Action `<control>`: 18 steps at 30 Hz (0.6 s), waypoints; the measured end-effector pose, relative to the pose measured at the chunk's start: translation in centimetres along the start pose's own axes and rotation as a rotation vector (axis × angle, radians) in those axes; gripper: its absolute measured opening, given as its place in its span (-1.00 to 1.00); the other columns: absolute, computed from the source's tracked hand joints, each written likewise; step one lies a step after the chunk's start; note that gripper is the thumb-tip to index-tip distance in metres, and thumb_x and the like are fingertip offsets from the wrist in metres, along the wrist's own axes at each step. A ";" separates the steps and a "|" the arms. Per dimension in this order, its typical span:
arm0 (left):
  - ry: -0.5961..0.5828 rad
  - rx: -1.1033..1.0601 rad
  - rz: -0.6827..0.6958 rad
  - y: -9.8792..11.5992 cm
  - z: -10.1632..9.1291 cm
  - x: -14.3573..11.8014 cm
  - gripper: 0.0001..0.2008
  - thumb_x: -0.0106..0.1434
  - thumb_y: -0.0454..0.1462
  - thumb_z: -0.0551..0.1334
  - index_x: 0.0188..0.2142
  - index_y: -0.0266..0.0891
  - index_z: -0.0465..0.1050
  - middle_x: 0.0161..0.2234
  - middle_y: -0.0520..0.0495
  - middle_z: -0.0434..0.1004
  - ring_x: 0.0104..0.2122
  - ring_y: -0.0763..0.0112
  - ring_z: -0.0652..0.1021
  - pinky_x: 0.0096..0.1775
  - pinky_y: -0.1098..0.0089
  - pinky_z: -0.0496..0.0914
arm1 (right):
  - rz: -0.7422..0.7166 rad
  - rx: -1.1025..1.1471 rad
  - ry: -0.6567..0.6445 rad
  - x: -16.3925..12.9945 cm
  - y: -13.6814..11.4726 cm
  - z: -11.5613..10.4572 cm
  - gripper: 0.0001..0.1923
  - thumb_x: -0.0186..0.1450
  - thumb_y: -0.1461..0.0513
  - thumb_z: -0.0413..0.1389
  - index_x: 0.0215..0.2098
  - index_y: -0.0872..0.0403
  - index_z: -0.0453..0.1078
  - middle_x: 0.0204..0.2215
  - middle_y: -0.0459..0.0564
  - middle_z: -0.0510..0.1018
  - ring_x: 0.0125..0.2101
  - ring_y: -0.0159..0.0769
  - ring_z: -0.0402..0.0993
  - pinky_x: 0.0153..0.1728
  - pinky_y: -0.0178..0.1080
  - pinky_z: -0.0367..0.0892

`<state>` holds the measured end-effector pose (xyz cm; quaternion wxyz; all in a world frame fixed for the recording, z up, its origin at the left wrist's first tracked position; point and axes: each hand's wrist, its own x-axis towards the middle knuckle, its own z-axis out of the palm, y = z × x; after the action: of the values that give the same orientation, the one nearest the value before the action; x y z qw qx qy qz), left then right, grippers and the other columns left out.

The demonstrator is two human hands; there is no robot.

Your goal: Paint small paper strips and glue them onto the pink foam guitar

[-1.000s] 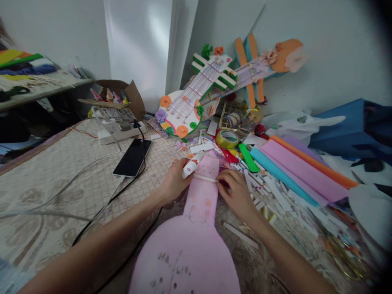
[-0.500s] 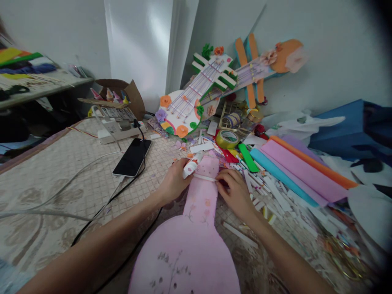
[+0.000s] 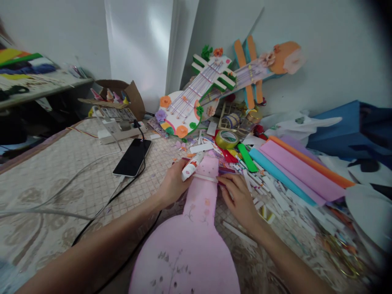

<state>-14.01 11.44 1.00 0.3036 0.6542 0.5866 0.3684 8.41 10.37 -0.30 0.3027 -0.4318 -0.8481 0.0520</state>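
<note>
A pink guitar-shaped board [image 3: 183, 245] lies before me, its neck pointing away, with flower and leaf drawings on it. Across the neck runs a narrow white strip [image 3: 205, 177]. My left hand [image 3: 174, 179] is closed around a white glue gun [image 3: 192, 165] with orange marks, beside the neck's left edge; its grip is hidden in the fingers. At the strip's right end, my right hand [image 3: 237, 194] has its thumb and fingertips closed on the strip by the neck's edge.
A phone [image 3: 132, 157] with cables lies left, near a power strip [image 3: 122, 132]. Behind stand decorated toy guitars [image 3: 190, 102]. Rolled tape [image 3: 226, 139], a green strip [image 3: 247, 158], coloured foam sheets [image 3: 300, 167], paper scraps [image 3: 277, 194] and scissors [image 3: 343, 255] crowd the right.
My right hand has shifted very slightly along the strip's right end. My left hand and the glue gun have barely moved.
</note>
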 end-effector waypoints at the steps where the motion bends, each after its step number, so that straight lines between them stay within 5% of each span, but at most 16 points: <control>1: 0.012 0.008 -0.001 -0.1 0.1 0.1 -0.85 0.11 -0.33 0.19 -0.27 -0.20 0.33 -0.35 -0.01 0.52 -0.36 0.33 0.52 -0.34 0.37 0.37 | 0.000 -0.004 0.000 0.0 0.0 0.1 -0.70 0.32 0.34 -0.05 0.00 0.05 0.31 -0.15 0.06 0.37 -0.11 -0.19 0.28 -0.08 -0.07 0.28; 18: 0.096 0.215 -0.069 0.2 1.1 1.3 -0.80 0.06 -0.28 0.25 -0.31 -0.21 0.29 -0.36 -0.06 0.41 -0.37 0.26 0.46 -0.36 0.33 0.29 | -0.019 -0.110 -0.083 -0.2 -0.2 0.5 -0.57 0.22 0.44 -0.05 0.00 0.04 0.38 -0.07 0.12 0.33 -0.04 -0.10 0.23 -0.04 0.04 0.27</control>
<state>-12.95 12.77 0.70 0.2161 0.6439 0.6588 0.3235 8.10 10.14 -0.70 0.2435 -0.4369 -0.8657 0.0205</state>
